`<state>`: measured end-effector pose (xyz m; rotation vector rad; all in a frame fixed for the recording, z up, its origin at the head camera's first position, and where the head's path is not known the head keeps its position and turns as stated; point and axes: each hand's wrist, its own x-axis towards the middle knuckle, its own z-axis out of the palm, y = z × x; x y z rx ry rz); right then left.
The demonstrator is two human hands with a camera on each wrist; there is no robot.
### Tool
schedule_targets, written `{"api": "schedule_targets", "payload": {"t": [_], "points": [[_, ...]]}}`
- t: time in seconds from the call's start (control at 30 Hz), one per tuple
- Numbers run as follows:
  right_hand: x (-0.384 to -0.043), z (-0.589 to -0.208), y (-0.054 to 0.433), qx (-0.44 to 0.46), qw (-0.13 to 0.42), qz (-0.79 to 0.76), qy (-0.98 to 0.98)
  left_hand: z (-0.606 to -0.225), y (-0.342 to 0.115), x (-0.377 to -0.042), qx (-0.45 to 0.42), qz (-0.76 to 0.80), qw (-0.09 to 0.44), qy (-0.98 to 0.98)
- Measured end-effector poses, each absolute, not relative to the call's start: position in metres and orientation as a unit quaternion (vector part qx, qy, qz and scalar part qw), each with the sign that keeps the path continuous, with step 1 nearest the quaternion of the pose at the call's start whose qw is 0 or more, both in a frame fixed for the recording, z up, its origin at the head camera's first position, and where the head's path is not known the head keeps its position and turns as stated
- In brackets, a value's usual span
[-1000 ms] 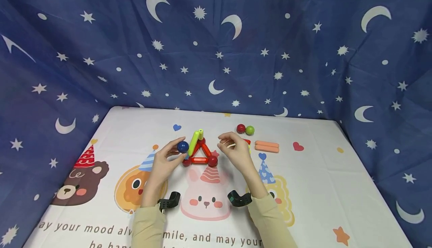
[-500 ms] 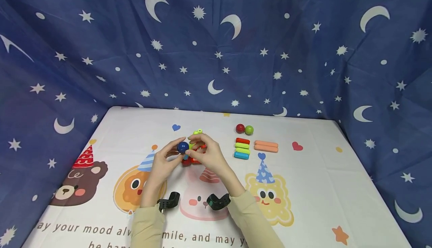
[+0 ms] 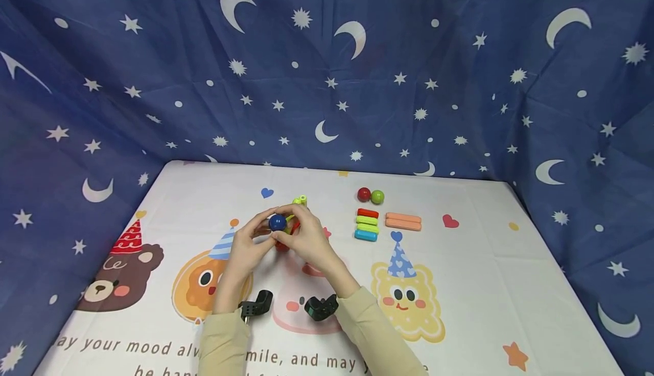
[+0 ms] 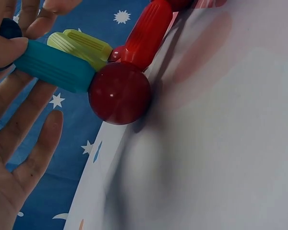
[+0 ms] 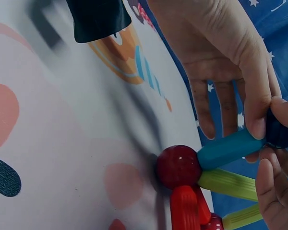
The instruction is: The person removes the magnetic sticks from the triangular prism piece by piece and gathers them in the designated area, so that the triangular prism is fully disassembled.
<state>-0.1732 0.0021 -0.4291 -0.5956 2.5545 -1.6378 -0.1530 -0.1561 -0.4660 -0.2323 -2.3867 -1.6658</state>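
Note:
A dark blue ball [image 3: 277, 222] sits at the upper end of a blue rod [image 4: 55, 67], whose lower end meets a dark red ball [image 4: 120, 93]. My left hand [image 3: 247, 246] pinches the blue ball where it meets the rod, thumb in front. From the other side my right hand [image 3: 310, 244] also grips the blue ball, its thumb and fingers close against it in the right wrist view. Red rods [image 4: 146, 36] run from the dark red ball along the tabletop. Yellow-green rods [image 5: 230, 184] slant up from the red base, which my right hand partly hides in the head view.
Right of the hands lie a short row of red, yellow-green and blue rods [image 3: 367, 221] and two orange rods [image 3: 403, 221]. Behind them are a loose red ball [image 3: 364, 195] and a green ball [image 3: 377, 197]. A starry blue curtain [image 3: 327, 80] borders the printed white tablecloth [image 3: 475, 285].
My right hand has moved left from beside the structure to the blue ball and taken hold of it. My left hand has stayed on the ball.

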Motion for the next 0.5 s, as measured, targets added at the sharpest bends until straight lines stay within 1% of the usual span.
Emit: {"api": "schedule_targets", "payload": {"t": [0.17,0.5], "points": [[-0.1727,-0.4314,0.0015,-0.182,0.022,-0.539,0.822,-0.4647,-0.1562,-0.1530,-0.072,-0.564,0.099,-0.817],[-0.1736,-0.4366,0.0008,-0.157,0.053,-0.598,0.784,-0.4669,-0.1570,-0.1550,-0.083,-0.560,0.103,-0.818]]}}
